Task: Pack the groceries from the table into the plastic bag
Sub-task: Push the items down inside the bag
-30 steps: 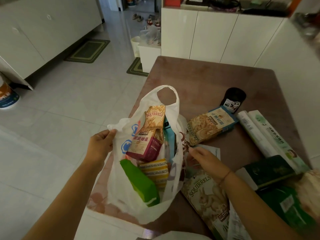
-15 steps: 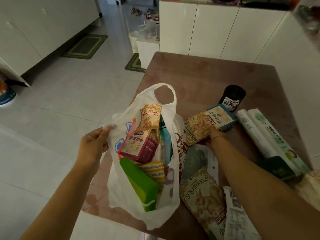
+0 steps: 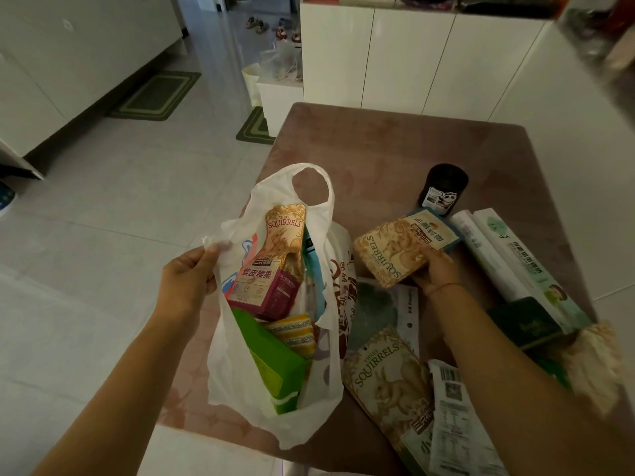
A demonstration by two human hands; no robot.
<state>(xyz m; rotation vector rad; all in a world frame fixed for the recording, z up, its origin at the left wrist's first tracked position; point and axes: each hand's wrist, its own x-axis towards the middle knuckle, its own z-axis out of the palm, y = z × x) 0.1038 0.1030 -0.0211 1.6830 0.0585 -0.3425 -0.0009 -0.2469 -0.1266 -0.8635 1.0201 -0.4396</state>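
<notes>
A white plastic bag [image 3: 309,400] stands open at the table's near left corner. My left hand [image 3: 187,280] pinches its left rim. Inside it are a purple Squirrels pouch [image 3: 271,273], a green box [image 3: 271,362] and a yellow striped pack [image 3: 297,333]. My right hand [image 3: 434,273] grips a tan-and-blue Squirrels pouch [image 3: 398,249] just right of the bag, tilted up off the table. Another Squirrels pouch [image 3: 388,383] lies flat near the front edge beside a printed label pack [image 3: 457,424].
The brown table [image 3: 378,149] also carries a black can [image 3: 443,188], two long white rolls [image 3: 508,259], a dark green box [image 3: 525,322] and a pale clear packet [image 3: 381,307]. White cabinets stand behind; tiled floor lies left.
My right hand reached from the near packets to the tan-and-blue Squirrels pouch, took hold of it and tilted it up. My left hand kept holding the bag's rim.
</notes>
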